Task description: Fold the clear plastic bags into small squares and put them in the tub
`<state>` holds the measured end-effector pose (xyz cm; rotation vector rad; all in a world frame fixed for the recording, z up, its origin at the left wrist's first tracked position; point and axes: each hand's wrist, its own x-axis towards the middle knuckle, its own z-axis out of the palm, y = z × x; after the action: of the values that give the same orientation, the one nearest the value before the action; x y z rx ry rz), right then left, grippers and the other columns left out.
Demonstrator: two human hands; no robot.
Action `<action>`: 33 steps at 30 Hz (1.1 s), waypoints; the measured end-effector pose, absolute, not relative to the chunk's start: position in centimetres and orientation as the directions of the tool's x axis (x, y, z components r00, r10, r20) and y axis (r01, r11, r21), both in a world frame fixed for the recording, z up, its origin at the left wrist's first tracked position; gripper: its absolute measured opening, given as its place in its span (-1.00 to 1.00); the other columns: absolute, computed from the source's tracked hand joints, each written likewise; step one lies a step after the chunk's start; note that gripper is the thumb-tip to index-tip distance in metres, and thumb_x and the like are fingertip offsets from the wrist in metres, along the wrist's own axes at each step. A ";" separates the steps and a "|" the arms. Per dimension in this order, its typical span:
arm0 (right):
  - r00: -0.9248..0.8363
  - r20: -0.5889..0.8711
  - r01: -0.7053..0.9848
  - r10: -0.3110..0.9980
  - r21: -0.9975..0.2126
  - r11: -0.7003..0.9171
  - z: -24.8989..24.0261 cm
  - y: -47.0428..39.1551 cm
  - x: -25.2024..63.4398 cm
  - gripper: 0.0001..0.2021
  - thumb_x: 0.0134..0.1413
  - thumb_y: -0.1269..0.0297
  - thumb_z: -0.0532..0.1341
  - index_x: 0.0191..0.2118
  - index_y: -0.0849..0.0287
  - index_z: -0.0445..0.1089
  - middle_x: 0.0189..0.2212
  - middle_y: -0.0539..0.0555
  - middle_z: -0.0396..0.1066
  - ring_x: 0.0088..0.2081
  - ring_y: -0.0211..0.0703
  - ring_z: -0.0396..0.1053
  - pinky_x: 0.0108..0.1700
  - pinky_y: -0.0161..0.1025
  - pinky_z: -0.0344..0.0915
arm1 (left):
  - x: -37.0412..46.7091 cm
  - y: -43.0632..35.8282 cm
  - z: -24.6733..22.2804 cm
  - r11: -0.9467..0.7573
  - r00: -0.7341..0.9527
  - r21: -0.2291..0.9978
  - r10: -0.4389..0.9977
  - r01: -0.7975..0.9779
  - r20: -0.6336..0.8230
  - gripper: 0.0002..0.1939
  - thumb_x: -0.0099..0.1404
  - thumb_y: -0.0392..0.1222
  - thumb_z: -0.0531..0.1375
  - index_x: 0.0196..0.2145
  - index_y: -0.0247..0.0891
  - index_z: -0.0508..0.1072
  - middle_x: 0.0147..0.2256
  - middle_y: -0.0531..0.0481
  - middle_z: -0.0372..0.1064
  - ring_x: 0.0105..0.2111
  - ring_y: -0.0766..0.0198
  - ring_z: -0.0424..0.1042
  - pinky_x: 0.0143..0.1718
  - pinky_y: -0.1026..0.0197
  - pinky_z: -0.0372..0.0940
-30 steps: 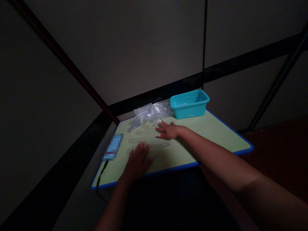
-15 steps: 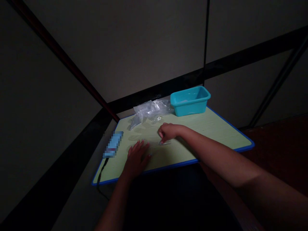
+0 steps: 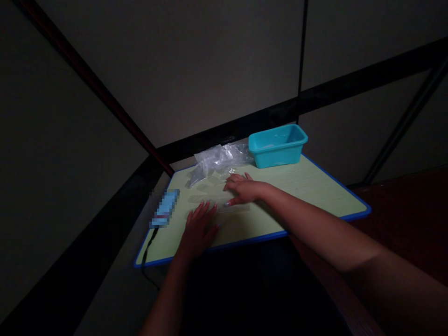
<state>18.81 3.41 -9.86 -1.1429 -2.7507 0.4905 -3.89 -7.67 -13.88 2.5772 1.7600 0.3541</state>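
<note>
A thin, see-through plastic glove (image 3: 214, 192) lies flat on the light yellow-green tabletop (image 3: 301, 193), its finger shapes pointing left. My left hand (image 3: 200, 227) rests palm down at its near left part, fingers spread. Over the right part of the glove is my right hand (image 3: 241, 189), open, with its fingers stretched out to the left and the thumb lower down; it hides some of the plastic beneath. Just behind the glove lies a crumpled heap of clear plastic (image 3: 224, 157).
A turquoise plastic basket (image 3: 278, 156) stands at the back right of the table, beside the plastic heap. At the left edge lies a blurred-out blue device (image 3: 164, 209) with a black cable (image 3: 149, 247) hanging off. The table has a blue rim (image 3: 259, 239) and stands against a wall.
My right hand has opened from a closed pinch to spread fingers and shifted slightly left over the glove. My left hand stays in place.
</note>
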 end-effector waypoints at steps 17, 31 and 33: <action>-0.676 -0.245 0.734 0.695 -0.314 0.603 -10.8 4.2 18.4 0.06 -0.23 -0.29 0.17 0.31 0.01 -0.37 0.31 0.16 -0.64 0.26 0.25 -0.68 0.08 0.40 -0.60 | -4.0 -7.0 -14.1 -0.388 0.381 0.079 0.920 0.918 0.092 -0.48 0.34 -0.03 -0.02 0.23 0.00 0.03 0.29 -0.05 -0.22 0.28 0.06 -0.27 0.18 -0.23 -0.21; -0.679 -0.417 0.725 0.604 -0.252 0.641 -10.2 4.4 19.3 0.33 -0.56 -0.17 0.38 0.29 -0.07 -0.52 0.28 0.17 -0.76 0.24 0.30 -0.73 0.05 0.47 -0.56 | -3.7 -7.2 -14.0 -0.402 0.400 0.097 0.915 0.910 0.047 -0.56 0.37 0.02 -0.08 0.19 0.09 0.11 0.27 -0.02 -0.11 0.27 0.04 -0.21 0.16 -0.25 -0.16; -0.678 -0.403 0.730 0.614 -0.277 0.624 -9.9 4.3 19.5 0.29 -0.49 -0.21 0.35 0.29 -0.06 -0.50 0.29 0.17 -0.73 0.25 0.30 -0.72 0.05 0.46 -0.55 | -3.7 -7.3 -14.0 -0.412 0.407 0.080 0.910 0.907 0.078 -0.53 0.37 0.02 -0.08 0.21 0.05 0.08 0.28 -0.05 -0.15 0.27 0.03 -0.25 0.15 -0.25 -0.15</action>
<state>19.51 4.34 -9.87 -1.3006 -3.0705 0.7346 -3.68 -7.25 -14.02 2.6139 1.6892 0.1707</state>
